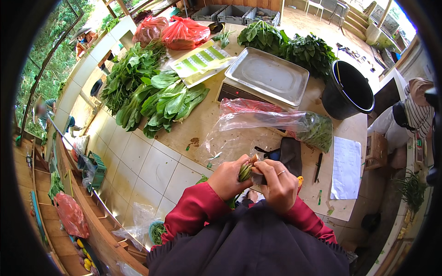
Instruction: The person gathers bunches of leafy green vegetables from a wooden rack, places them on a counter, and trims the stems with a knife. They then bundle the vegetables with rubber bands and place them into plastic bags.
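Note:
My left hand (229,177) is closed round a bundle of green stems (245,171), held upright near my body, with a few leaves showing below the hand. My right hand (278,181), with a ring on one finger, pinches at the stem ends and holds a dark flat object that I cannot make out. Just beyond the hands lie a dark cloth pouch (291,155) and a clear plastic bag (262,120) with leafy greens at its right end. Behind that bag stands a weighing scale with a metal tray (267,76).
Leafy greens (172,100) and red plastic bags (185,33) cover the table's far left. A black bucket (348,90), a written sheet (346,168) and a black pen (318,168) are at the right. A person (400,117) sits beyond. Crates (234,15) stand behind.

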The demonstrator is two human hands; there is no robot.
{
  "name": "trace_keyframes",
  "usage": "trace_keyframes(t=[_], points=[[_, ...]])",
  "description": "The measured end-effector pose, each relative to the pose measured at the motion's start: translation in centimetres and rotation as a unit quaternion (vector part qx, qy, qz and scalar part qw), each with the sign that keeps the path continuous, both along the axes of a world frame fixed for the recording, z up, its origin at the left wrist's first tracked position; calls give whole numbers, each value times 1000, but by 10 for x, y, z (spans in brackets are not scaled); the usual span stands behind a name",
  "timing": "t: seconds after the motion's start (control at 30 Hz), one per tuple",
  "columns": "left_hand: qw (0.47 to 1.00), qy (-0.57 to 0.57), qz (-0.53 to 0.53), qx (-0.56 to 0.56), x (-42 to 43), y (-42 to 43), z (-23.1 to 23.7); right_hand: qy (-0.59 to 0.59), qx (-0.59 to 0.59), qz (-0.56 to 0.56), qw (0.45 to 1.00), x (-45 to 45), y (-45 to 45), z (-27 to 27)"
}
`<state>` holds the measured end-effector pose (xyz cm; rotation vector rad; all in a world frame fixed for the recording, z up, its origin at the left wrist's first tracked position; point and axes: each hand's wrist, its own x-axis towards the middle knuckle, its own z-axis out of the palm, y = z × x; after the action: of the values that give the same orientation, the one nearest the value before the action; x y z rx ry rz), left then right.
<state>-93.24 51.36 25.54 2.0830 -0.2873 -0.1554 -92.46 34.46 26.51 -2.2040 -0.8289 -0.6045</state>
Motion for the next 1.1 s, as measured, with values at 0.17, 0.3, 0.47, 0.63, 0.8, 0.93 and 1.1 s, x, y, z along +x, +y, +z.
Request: trace_keyframes(t=[0.17, 0.3, 0.47, 0.63, 0.8, 0.93, 1.1], points=[[1000, -9, 12, 20, 0, 1, -7, -76, -50, -4, 996, 5, 8, -12], [1000, -7, 6, 15, 1, 3, -5, -32, -32, 24, 999, 11, 8, -16], [998, 37, -15, -51, 0, 8, -2, 86, 118, -28, 989, 28, -2, -2], [994, 71, -36, -81, 0, 16, -3, 323, 81, 16, 943, 32, -33, 11], [987, 99, -49, -116, 2, 17, -3, 387, 46, 141, 910, 22, -32, 9], [990, 101, -57, -81, 2, 18, 1, 398, 37, 177, 899, 23, -27, 15], [982, 132, -84, -111, 2, 19, 3, 414, -18, 218, 884, 30, -29, 20]])
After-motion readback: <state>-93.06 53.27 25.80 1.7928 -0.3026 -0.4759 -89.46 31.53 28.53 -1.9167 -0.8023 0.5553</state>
